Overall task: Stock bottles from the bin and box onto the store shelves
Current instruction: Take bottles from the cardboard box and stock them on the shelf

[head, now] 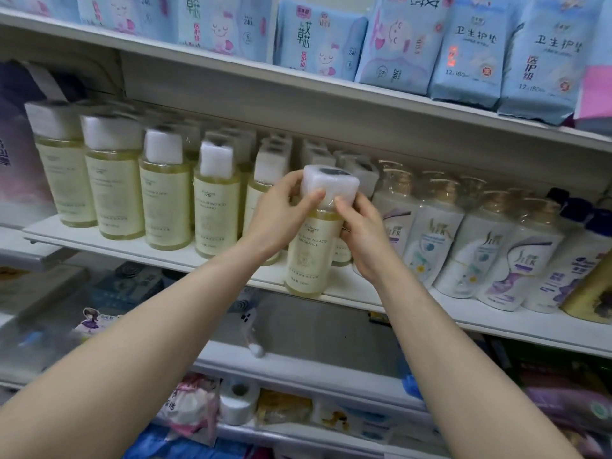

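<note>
A yellow-liquid bottle (311, 250) with a cream label and a white square cap stands on the front edge of the middle shelf (198, 256). My left hand (281, 217) grips its neck and shoulder from the left, thumb on the cap. From the right, my right hand (364, 233) grips the same bottle just under the cap. A row of matching yellow bottles (165, 197) fills the shelf to the left and behind it.
White shampoo bottles (477, 246) with clear caps crowd the shelf right of the held bottle. Blue packs of pads (473, 44) line the upper shelf. Lower shelves hold mixed packets and a roll of tissue (236, 400).
</note>
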